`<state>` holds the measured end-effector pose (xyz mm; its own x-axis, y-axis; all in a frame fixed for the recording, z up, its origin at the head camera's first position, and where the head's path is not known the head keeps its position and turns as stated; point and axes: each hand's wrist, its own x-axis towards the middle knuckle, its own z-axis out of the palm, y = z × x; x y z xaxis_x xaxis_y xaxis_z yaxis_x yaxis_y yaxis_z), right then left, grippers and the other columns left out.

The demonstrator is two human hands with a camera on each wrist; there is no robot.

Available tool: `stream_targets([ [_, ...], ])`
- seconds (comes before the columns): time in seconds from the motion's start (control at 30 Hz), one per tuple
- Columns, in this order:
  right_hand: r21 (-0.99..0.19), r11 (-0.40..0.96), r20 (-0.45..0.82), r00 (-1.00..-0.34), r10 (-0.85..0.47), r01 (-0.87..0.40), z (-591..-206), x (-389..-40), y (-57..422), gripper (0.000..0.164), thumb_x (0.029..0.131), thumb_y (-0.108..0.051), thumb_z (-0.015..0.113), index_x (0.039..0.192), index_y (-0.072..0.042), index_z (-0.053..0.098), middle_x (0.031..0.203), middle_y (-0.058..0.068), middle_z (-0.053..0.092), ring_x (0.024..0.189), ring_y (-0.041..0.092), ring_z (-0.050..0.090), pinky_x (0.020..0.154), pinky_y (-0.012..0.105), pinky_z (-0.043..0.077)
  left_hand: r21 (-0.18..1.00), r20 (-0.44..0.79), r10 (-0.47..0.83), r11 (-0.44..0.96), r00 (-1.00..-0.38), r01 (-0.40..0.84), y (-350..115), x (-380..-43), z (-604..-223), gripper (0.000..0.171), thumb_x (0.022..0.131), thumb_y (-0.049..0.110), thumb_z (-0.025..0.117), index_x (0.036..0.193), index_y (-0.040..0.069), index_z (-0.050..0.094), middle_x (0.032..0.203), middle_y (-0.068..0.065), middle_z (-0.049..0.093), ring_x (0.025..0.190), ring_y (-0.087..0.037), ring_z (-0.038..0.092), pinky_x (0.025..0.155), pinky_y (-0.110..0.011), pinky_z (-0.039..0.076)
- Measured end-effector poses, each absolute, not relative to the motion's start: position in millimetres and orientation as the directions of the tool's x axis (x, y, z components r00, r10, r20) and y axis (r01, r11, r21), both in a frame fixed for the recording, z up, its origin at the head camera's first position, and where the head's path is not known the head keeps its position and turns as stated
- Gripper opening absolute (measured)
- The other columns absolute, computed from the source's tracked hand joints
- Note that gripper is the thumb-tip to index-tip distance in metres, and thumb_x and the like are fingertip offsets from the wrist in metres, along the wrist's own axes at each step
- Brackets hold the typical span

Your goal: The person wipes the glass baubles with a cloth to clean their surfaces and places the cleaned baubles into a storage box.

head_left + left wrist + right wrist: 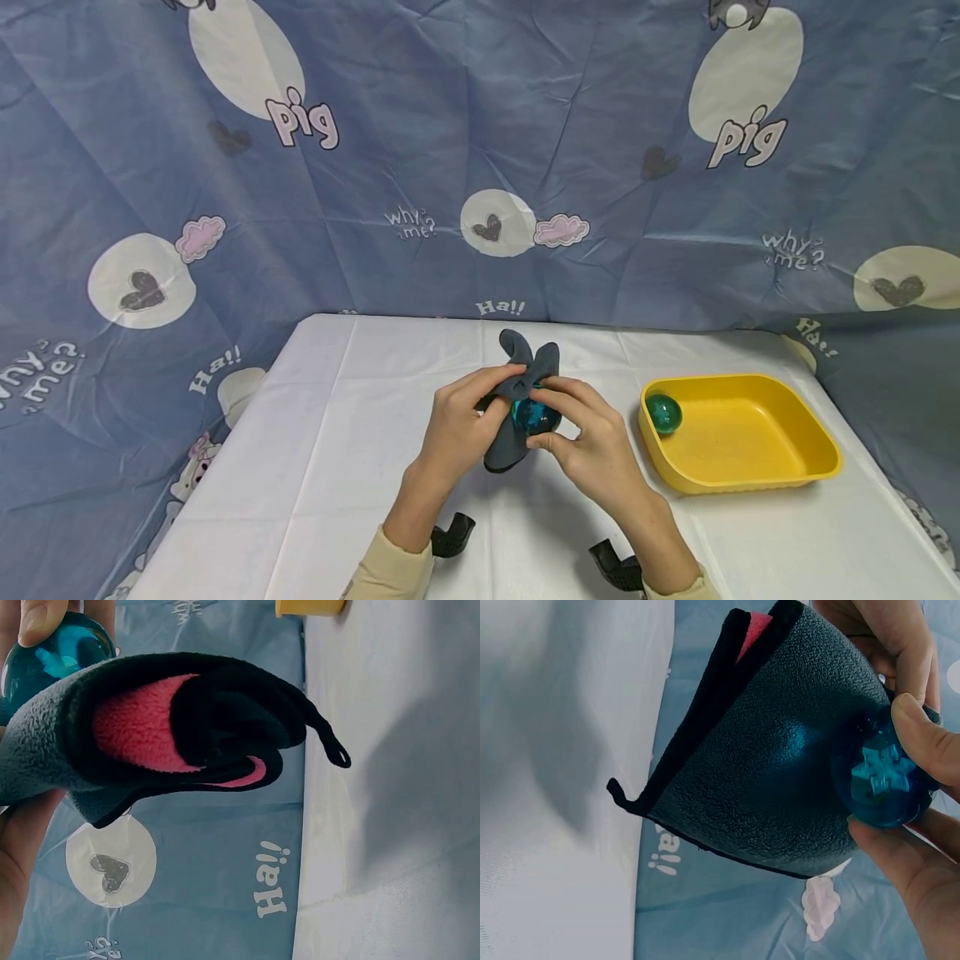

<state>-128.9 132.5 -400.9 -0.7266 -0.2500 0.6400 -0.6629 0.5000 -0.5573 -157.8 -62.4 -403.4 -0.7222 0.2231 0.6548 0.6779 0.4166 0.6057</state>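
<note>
My left hand (463,423) grips a dark grey towel (507,448) with black edging, held up above the white table. Folds of the towel stick up past the fingertips, and its pink inner side shows in the left wrist view. Between thumb and fingers, my right hand (595,443) pinches a see-through blue ball (536,419) against the towel's grey face. A pale snowflake shape (883,768) shows in the ball in the right wrist view. From the towel's corner hangs a black loop (339,754).
To the right stands a yellow plastic tub (742,485). A green see-through ball (663,414) lies in its left back corner. Black wrist mounts (453,536) sit below both hands. A blue printed cloth (420,158) hangs behind the white-covered table (337,492).
</note>
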Motion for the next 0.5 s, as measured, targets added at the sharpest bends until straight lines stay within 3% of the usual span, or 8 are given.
stream_targets([
  [0.5,-0.563,0.494,0.639,-0.728,-0.248,-0.662,-401.9,-129.4,132.0,0.053,0.070,-0.016,0.089,0.120,-0.013,0.071,0.126,0.002,0.065,0.118,0.020,0.063,0.105,0.014,0.045,0.594,0.662,0.233,0.416,-0.712,0.689,-62.6,-159.1,-405.8,0.035,0.097,0.008,0.060,0.128,0.022,0.068,0.119,-0.001,0.072,0.094,-0.009,0.072,0.069,-0.015,0.057],
])
